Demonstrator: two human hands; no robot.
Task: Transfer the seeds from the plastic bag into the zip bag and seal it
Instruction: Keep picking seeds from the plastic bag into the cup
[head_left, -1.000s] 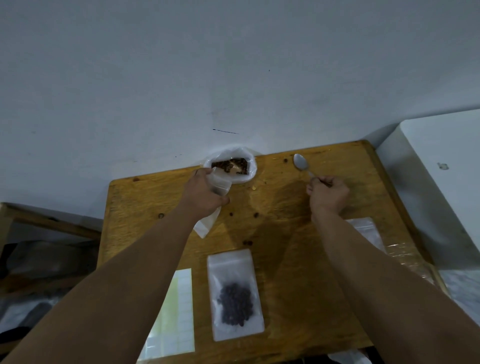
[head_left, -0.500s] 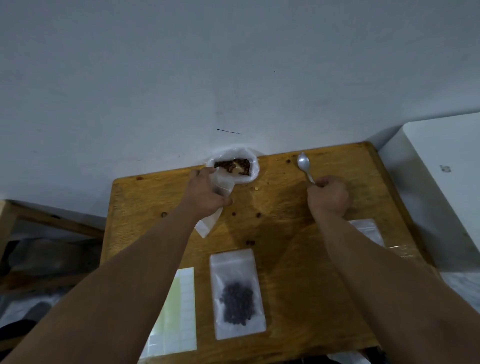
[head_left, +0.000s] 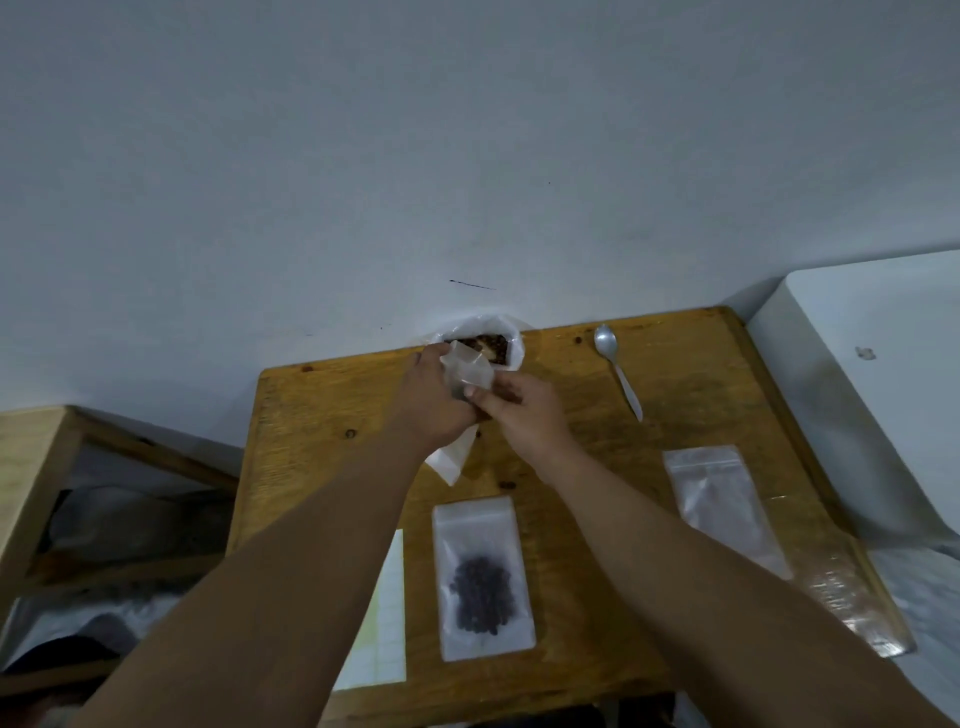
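Observation:
An open plastic bag (head_left: 506, 332) holding brown seeds (head_left: 493, 345) stands at the table's far edge against the wall. Just in front of it my left hand (head_left: 428, 402) grips a small clear zip bag (head_left: 467, 371), whose lower end hangs out below the hand. My right hand (head_left: 519, 413) pinches the same bag from the right side. The two hands touch over the bag. A metal spoon (head_left: 618, 374) lies free on the wood to the right of them.
On the wooden table (head_left: 701, 374), a sealed zip bag with dark seeds (head_left: 483, 579) lies near the front. An empty zip bag (head_left: 722, 499) lies at the right, a label sheet (head_left: 382, 618) at the front left. Loose seeds dot the wood. A white appliance (head_left: 872, 364) stands to the right.
My right hand has let go of the spoon, which now lies on the table, and has moved left to the zip bag held by my left hand.

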